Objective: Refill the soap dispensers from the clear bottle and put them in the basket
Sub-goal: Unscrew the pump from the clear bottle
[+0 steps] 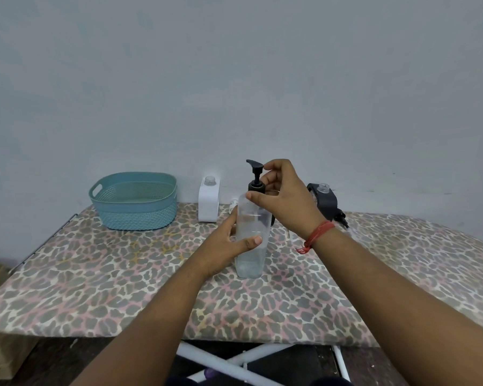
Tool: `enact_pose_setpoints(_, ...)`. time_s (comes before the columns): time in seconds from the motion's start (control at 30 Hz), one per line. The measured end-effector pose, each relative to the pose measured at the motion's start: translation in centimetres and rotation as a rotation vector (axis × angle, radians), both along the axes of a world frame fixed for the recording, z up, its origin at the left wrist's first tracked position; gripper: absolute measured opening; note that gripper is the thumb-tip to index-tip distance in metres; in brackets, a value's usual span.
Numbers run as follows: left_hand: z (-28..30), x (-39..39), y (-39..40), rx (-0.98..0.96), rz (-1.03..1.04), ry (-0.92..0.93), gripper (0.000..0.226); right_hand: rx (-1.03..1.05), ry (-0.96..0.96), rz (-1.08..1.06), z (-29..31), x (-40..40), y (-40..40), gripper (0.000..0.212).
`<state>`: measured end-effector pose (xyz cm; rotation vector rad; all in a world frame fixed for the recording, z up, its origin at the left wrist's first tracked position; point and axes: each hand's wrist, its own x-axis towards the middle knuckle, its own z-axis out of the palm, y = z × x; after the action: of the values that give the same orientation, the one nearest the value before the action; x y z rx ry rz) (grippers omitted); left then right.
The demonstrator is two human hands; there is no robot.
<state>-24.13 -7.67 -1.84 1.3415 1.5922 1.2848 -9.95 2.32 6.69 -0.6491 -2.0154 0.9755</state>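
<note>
Head camera, ironing board, mid-task:

— What's at the centre?

— Clear bottle (252, 240), upright on the leopard-print board (123, 288), part full of clear liquid. Left hand (229, 246) wraps its middle, thumb across the front, likely to keep it from turning or tipping. Right hand (282, 196) pinches the black pump (255, 176) at the neck collar, fingertips curled round it, the spout pointing left.

— So unscrewing?

— That is my reading: one hand braces, the other twists the pump at the collar, since the bottle must be opened before it can pour. Tightening or loosening cannot be told from a single frame.

— And the dispensers?

— Two, both at the back against the wall with their necks uncapped, ready to take liquid. White dispenser (209, 201) stands just left of the bottle; black dispenser (324, 199) sits behind the right wrist, partly hidden. Neither is in the basket yet.

— The basket?

— Blue basket (134, 201), far left on the board, well apart from the hands, with nothing showing inside it. A red thread (317, 235) circles the right wrist.
</note>
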Motion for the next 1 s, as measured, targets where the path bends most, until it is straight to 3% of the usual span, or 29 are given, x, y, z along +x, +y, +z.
enact_pose_setpoints(0.1,0.15,-0.01,-0.08,-0.007,0.002,-0.008,0.063,-0.023,0.008,0.023,-0.05,0.01,0.09,0.052)
enact_pose_setpoints(0.2,0.01,0.01,0.02,0.011,-0.006,-0.025,0.074,-0.128,0.041,0.135,-0.17,0.4,0.42,0.045)
enact_pose_setpoints(0.3,-0.1,0.03,0.16,0.018,-0.012,-0.029,0.082,-0.213,0.085,0.2,-0.25,0.68,0.53,0.053)
enact_pose_setpoints(0.4,-0.09,0.01,0.23,0.015,-0.021,-0.013,0.081,-0.118,0.077,0.086,-0.47,0.24,0.39,0.061)
enact_pose_setpoints(0.53,-0.37,-0.15,0.35,0.018,-0.021,-0.026,0.081,-0.047,0.075,-0.027,-0.7,-0.18,0.08,0.054)
enact_pose_setpoints(0.67,-0.2,-0.14,0.21,0.003,-0.019,-0.025,0.07,-0.054,0.053,0.033,-0.59,0.08,0.24,0.045)
enact_pose_setpoints(0.77,-0.12,-0.1,0.19,-0.002,-0.015,-0.026,0.068,-0.155,0.061,0.148,-0.53,0.63,0.68,0.057)
enact_pose_setpoints(0.87,-0.08,-0.02,0.18,0.003,-0.02,-0.029,0.069,-0.11,0.015,0.094,-0.59,0.71,0.84,0.07)
enact_pose_setpoints(1.0,0.02,0.03,0.16,-0.008,-0.02,-0.034,0.067,-0.062,0.061,-0.003,-0.91,0.33,0.68,0.062)
